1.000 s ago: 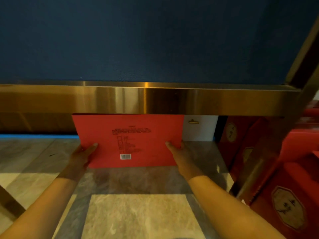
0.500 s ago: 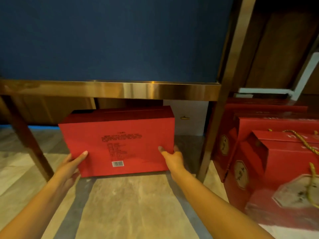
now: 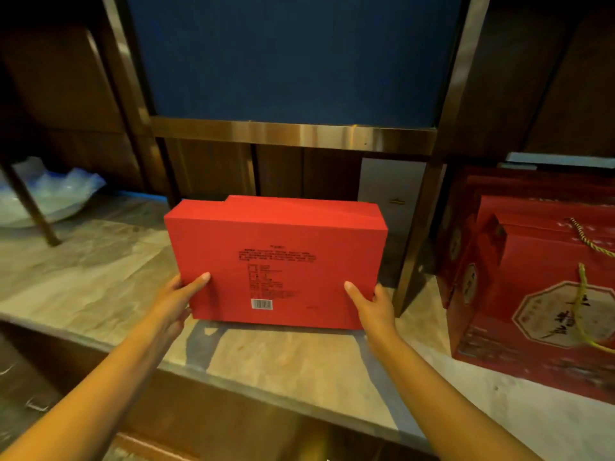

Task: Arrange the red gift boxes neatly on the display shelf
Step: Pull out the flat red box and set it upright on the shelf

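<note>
We hold the red gift box (image 3: 276, 261) with our 2 hands, left hand (image 3: 181, 296) and right hand (image 3: 372, 306) clamped on its lower corners, in front of the brass shelf frame (image 3: 293, 134), whose bar it could strike if lifted carelessly.

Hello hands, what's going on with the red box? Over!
Left hand and right hand grip the red box by its sides. Box upright on the marble ledge. Brass post close on its right.
</note>
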The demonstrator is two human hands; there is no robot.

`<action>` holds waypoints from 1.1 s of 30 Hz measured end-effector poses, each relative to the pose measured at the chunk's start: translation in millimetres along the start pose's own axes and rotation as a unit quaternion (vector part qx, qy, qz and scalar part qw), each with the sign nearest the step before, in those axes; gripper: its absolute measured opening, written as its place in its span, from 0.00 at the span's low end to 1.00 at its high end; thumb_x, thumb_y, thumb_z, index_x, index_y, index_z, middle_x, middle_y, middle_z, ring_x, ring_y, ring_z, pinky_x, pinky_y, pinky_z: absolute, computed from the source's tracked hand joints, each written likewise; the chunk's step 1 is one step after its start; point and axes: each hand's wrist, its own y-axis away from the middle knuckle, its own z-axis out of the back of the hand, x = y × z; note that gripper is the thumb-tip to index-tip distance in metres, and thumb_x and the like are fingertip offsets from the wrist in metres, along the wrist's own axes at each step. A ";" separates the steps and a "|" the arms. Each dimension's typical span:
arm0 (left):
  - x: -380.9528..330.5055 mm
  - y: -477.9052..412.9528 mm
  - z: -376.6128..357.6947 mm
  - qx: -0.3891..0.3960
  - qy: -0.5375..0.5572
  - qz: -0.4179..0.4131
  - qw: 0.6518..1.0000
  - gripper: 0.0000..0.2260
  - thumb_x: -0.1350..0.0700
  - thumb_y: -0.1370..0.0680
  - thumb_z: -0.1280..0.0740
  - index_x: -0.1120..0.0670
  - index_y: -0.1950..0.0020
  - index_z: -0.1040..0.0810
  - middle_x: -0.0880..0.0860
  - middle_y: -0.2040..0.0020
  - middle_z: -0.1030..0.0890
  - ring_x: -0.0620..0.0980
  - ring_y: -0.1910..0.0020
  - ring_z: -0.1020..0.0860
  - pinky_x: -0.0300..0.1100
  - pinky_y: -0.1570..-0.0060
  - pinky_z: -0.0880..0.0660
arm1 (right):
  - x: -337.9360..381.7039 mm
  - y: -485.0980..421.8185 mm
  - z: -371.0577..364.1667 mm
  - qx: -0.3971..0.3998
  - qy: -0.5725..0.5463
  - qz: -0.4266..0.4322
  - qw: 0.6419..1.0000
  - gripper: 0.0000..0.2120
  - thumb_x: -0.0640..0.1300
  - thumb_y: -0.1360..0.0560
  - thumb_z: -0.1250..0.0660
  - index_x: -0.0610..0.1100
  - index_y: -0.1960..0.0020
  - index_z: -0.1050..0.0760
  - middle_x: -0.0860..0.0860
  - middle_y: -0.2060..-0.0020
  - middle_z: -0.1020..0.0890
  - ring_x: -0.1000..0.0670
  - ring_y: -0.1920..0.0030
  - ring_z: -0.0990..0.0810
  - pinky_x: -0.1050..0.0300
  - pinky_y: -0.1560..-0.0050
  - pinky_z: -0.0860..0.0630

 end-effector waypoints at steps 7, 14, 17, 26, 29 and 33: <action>14.4 49.3 10.4 -0.006 -0.003 0.005 1.000 0.13 0.60 0.23 0.35 0.51 0.39 0.27 0.45 0.53 0.22 0.38 0.63 0.19 0.36 0.68 0.24 | -13.1 36.4 22.0 0.045 -0.019 -0.009 0.999 0.19 0.48 0.27 0.31 0.47 0.38 0.27 0.47 0.44 0.21 0.50 0.51 0.19 0.59 0.54 0.19; 25.2 61.9 25.1 -0.011 -0.034 -0.009 0.999 0.18 0.56 0.27 0.29 0.51 0.38 0.26 0.54 0.43 0.21 0.48 0.50 0.22 0.45 0.55 0.26 | -5.7 38.0 27.2 0.079 0.003 -0.023 0.997 0.33 0.58 0.35 0.27 0.44 0.35 0.28 0.45 0.42 0.20 0.45 0.44 0.20 0.47 0.43 0.23; 9.5 61.4 29.5 0.031 -0.065 0.011 0.997 0.25 0.50 0.30 0.27 0.53 0.38 0.31 0.50 0.44 0.23 0.49 0.48 0.24 0.44 0.53 0.30 | 0.9 39.4 31.6 0.112 0.027 -0.030 0.993 0.36 0.58 0.36 0.27 0.42 0.33 0.29 0.44 0.39 0.21 0.45 0.44 0.22 0.51 0.46 0.25; -113.2 48.6 27.3 0.161 -0.464 -0.305 0.816 0.51 0.38 0.36 0.27 0.50 0.22 0.51 0.49 0.21 0.47 0.47 0.22 0.50 0.43 0.27 0.49 | 104.4 44.1 21.3 -0.024 0.375 0.219 0.900 0.52 0.56 0.36 0.25 0.42 0.23 0.51 0.43 0.23 0.45 0.44 0.24 0.46 0.48 0.26 0.46; -139.5 32.7 -8.8 0.286 -0.598 -0.277 0.695 0.51 0.37 0.33 0.30 0.53 0.22 0.56 0.52 0.20 0.52 0.49 0.22 0.54 0.44 0.25 0.52 | 143.5 49.6 2.6 0.097 0.490 0.284 0.818 0.51 0.55 0.34 0.26 0.46 0.23 0.54 0.48 0.22 0.51 0.49 0.23 0.55 0.54 0.25 0.54; -142.0 15.2 -51.2 0.343 -0.709 -0.174 0.591 0.55 0.35 0.35 0.30 0.55 0.22 0.60 0.54 0.20 0.49 0.53 0.22 0.47 0.47 0.25 0.46 | 176.5 35.2 -34.8 0.327 0.581 0.210 0.715 0.48 0.57 0.33 0.28 0.48 0.23 0.53 0.51 0.23 0.48 0.52 0.23 0.52 0.59 0.27 0.53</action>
